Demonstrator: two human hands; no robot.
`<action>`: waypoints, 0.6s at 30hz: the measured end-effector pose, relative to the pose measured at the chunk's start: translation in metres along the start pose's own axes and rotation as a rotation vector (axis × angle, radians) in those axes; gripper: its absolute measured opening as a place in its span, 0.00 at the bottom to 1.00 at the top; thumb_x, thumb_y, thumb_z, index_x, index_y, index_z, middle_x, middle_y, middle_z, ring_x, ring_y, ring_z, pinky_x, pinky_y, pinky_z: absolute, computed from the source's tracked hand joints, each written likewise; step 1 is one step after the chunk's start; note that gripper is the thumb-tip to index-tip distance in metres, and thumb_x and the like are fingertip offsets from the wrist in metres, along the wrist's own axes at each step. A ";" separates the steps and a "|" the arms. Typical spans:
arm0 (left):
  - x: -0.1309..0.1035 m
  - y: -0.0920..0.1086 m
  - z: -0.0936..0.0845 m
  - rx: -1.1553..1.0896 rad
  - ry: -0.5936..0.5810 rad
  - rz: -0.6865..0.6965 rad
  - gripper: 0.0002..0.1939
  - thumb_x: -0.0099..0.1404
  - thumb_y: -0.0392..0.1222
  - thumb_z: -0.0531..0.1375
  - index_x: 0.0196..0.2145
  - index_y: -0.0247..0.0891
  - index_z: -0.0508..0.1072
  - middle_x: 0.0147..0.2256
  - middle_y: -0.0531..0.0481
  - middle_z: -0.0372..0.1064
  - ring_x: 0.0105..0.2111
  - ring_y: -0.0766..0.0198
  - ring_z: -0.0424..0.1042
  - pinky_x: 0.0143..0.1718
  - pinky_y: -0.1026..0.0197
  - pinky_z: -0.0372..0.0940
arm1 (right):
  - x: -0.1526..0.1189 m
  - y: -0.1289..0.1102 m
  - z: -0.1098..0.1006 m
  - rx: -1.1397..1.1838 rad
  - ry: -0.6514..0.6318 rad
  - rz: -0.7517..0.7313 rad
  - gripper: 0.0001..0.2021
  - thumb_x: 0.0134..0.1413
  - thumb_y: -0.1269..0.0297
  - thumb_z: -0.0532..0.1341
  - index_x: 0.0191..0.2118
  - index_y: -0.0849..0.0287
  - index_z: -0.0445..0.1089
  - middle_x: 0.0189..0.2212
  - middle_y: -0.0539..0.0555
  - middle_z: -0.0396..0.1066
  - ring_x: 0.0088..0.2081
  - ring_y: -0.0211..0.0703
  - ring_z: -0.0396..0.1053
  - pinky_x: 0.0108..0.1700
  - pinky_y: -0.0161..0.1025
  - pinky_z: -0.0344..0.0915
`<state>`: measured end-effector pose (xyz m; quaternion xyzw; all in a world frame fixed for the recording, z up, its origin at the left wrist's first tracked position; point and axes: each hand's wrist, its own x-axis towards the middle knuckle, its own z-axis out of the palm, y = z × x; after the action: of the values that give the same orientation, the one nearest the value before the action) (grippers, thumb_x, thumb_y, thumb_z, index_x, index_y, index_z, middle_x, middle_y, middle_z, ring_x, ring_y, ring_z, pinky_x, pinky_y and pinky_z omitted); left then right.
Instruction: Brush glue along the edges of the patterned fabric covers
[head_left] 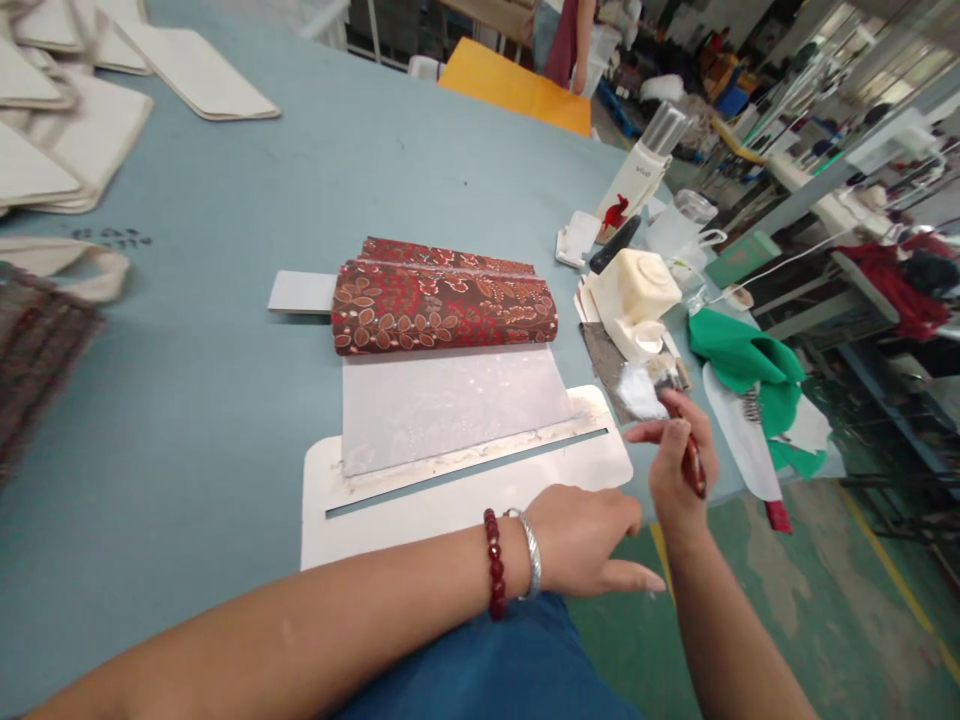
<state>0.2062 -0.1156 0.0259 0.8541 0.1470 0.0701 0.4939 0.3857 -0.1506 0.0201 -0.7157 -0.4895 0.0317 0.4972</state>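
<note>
A glue brush [679,410] with a red handle sits at about four o'clock in the view, pinched in the fingers of the right hand [675,470], its bristles over a white glue patch on a grey scrap [607,365]. The left hand [585,535], at six o'clock, lies flat with fingers loosely spread on the white slotted template [420,510]. A grey board [450,400] sits on the template, and at its twelve o'clock lies folded floral fabric [442,305], all on the blue table [225,400].
</note>
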 end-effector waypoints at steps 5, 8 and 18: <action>-0.009 -0.024 -0.029 -0.064 0.233 0.031 0.10 0.62 0.30 0.55 0.38 0.38 0.73 0.40 0.46 0.74 0.36 0.59 0.73 0.39 0.58 0.66 | 0.087 0.067 -0.029 0.046 0.047 0.315 0.32 0.57 0.33 0.56 0.33 0.63 0.72 0.26 0.57 0.73 0.24 0.41 0.72 0.30 0.40 0.74; -0.017 -0.044 -0.053 -0.157 0.310 0.036 0.13 0.55 0.24 0.49 0.23 0.37 0.69 0.33 0.48 0.74 0.36 0.63 0.73 0.43 0.61 0.66 | 0.114 0.090 -0.014 0.236 -0.075 0.415 0.27 0.46 0.38 0.68 0.30 0.63 0.70 0.24 0.55 0.72 0.23 0.41 0.72 0.29 0.38 0.75; -0.064 -0.069 -0.110 -0.229 0.488 -0.166 0.16 0.67 0.36 0.50 0.35 0.33 0.78 0.34 0.47 0.76 0.31 0.64 0.72 0.39 0.61 0.67 | 0.154 0.124 -0.012 -0.024 0.114 0.345 0.18 0.53 0.50 0.66 0.31 0.65 0.72 0.28 0.65 0.76 0.24 0.41 0.75 0.27 0.33 0.69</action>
<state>0.1037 -0.0137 0.0228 0.7354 0.3223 0.2493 0.5414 0.5551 -0.0498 0.0016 -0.7954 -0.3308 0.0700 0.5030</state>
